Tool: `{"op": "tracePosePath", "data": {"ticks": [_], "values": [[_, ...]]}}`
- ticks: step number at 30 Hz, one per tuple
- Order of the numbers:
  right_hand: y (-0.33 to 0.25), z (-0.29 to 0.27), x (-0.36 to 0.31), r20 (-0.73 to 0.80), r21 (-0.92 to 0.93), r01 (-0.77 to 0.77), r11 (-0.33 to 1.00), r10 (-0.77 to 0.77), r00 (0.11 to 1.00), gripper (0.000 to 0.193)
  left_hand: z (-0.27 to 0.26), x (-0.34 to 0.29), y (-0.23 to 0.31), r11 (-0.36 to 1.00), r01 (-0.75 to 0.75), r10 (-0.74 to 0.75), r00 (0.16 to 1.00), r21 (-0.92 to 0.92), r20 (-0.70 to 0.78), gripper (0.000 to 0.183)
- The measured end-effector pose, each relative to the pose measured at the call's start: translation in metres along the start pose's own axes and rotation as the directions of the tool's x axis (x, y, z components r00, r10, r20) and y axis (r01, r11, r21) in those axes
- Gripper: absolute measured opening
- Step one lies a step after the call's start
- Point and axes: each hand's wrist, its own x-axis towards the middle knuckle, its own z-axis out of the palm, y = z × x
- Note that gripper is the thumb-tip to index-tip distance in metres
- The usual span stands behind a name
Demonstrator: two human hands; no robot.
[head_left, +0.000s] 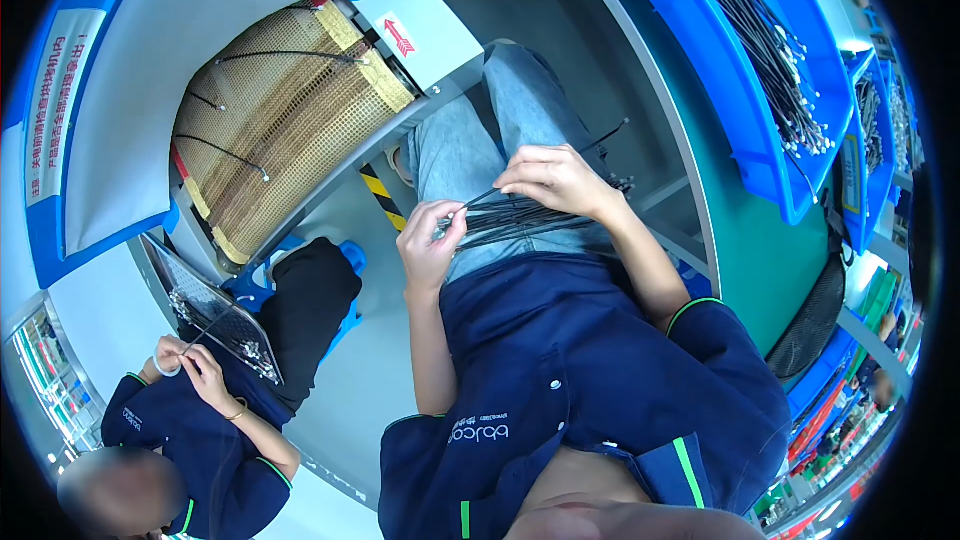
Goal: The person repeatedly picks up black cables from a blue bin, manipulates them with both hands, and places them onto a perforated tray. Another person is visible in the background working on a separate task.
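Cable (482,197) in left hand's (432,237), right hand's (549,180) pinch

The lap (525,105) carries a bundle of black cables (510,227), lying crosswise near its waist edge, with ends poking past its right edge; the brown mesh belt (290,125) carries loose black cables (290,53), well apart, one reaching a taped edge, another near the opposite edge; a blue bin (748,130) stands along the right edge of the green bench (740,270).
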Motion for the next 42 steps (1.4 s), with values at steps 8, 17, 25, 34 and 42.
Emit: {"op": "tracePosePath", "data": {"ticks": [8,17,25,34,42], "values": [[-0.001,0.003,0.002,-0.014,0.003,-0.017,1.0,0.017,1.0,0.009,0.001,0.001,0.001,0.998,-0.051,0.051,0.999,0.048,0.001,0.018],[-0.001,0.001,-0.001,0.004,0.065,-0.068,0.996,0.068,0.998,0.011,0.002,0.007,0.001,0.986,-0.143,0.143,0.99,0.083,0.0,0.018],[-0.001,-0.011,0.0,0.06,0.04,-0.121,0.992,0.118,0.991,0.014,-0.01,0.008,-0.004,0.994,-0.045,0.04,0.998,0.1,0.056,0.014],[-0.003,-0.03,-0.003,-0.005,-0.1,-0.173,0.98,0.173,0.985,0.013,-0.015,0.012,-0.015,0.961,0.251,-0.253,0.968,-0.113,-0.004,0.024],[-0.013,-0.005,0.009,-0.059,-0.058,-0.195,0.979,0.191,0.98,0.011,0.028,0.001,-0.016,0.559,0.458,-0.538,0.835,-0.691,0.117,0.034]]}}
